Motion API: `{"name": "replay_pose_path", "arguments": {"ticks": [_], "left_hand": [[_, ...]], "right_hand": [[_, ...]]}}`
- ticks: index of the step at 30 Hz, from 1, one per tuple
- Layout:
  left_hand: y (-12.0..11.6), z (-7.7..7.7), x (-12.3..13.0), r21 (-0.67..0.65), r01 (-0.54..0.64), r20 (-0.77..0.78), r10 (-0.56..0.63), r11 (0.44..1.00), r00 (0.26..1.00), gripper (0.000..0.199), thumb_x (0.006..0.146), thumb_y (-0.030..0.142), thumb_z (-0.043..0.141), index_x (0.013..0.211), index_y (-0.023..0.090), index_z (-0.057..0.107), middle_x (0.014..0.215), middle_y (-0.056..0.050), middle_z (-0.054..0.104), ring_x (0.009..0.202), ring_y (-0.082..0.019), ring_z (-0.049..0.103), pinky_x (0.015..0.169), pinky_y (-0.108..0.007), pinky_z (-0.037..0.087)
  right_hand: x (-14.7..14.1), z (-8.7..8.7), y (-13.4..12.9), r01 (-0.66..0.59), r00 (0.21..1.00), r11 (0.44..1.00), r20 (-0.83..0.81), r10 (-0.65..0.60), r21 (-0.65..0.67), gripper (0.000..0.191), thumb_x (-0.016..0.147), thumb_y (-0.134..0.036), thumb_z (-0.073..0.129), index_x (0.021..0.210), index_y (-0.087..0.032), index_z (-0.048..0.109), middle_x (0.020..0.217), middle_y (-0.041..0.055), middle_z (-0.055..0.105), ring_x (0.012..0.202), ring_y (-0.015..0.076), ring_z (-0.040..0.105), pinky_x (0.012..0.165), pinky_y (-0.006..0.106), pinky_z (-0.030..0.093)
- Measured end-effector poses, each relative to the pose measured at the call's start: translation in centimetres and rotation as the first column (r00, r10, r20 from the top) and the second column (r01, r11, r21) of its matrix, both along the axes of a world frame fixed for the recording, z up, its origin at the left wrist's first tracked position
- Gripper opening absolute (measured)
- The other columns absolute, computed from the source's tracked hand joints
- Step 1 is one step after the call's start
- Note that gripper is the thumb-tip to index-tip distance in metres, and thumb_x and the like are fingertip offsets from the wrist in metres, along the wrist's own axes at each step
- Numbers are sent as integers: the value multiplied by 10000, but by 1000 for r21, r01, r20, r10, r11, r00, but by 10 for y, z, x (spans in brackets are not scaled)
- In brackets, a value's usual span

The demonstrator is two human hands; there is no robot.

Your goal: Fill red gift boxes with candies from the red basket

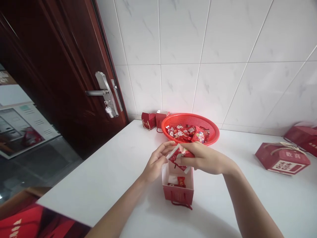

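Observation:
A small red gift box [178, 195] with a pale inside and a red cord handle stands open on the white table. At least one red-wrapped packet [181, 181] lies inside it. My left hand [156, 162] is closed at the box's far left edge, its thumb and fingers by the raised flap. Over the opening, my right hand [208, 158] pinches a red wrapped packet [186, 153]. Fingers partly hide this packet and the flap behind it. Just beyond my hands, a red plastic basket [215, 129] holds several red-wrapped packets [184, 133].
Two small red boxes [149, 121] stand by the tiled wall [180, 86], left of the basket. A larger red box with a rope handle [283, 158] is at right, another red box [303, 137] behind it. A dark wooden door [66, 66] borders the table [104, 178].

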State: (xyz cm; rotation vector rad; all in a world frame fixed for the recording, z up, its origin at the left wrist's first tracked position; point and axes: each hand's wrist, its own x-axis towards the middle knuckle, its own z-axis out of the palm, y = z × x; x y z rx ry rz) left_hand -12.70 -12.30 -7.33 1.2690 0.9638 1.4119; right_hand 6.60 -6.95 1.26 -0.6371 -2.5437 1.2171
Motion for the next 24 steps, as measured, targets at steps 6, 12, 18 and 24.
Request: {"name": "replay_pose_path", "arguments": {"ticks": [6, 12, 18, 24], "left_hand": [[-3, -6, 12, 35, -41, 90, 38, 999, 995, 445, 806, 229, 604, 1251, 233, 604, 1242, -59, 701, 1181, -273, 637, 970, -367, 506], [-3, -11, 11, 12, -130, 10, 130, 991, 991, 474, 779, 184, 524, 1241, 248, 608, 1256, -55, 702, 1222, -247, 605, 987, -351, 482], [-3, -9, 10, 26, -167, -24, 168, 986, 986, 497, 732, 171, 509, 1213, 225, 626, 1237, -66, 712, 1252, -263, 592, 1041, -380, 445], [-5, -10, 14, 72, -180, 0, 180, 981, 984, 446, 771, 153, 507, 1197, 225, 618, 1260, -61, 699, 1286, -253, 568, 1109, -410, 395]], "right_hand": [[-3, -1, 1, -36, 984, 986, -180, 6, -164, 238, 898, -406, 654, 881, -222, 504, 698, -49, 540, 598, 116, 500, 518, 245, 381], [-4, -9, 7, -87, 994, 992, 80, 80, 91, 134, 929, -349, 598, 943, -219, 625, 635, -49, 527, 540, 117, 445, 514, 260, 329], [-4, -8, 7, 68, 997, 991, -49, -63, 117, 143, 901, -347, 639, 861, -214, 607, 648, -44, 527, 579, 116, 460, 538, 246, 329], [-9, 0, -2, 109, 921, 959, -336, -196, -260, 240, 959, -418, 437, 872, -208, 513, 639, -27, 532, 567, 116, 428, 529, 256, 317]]}}
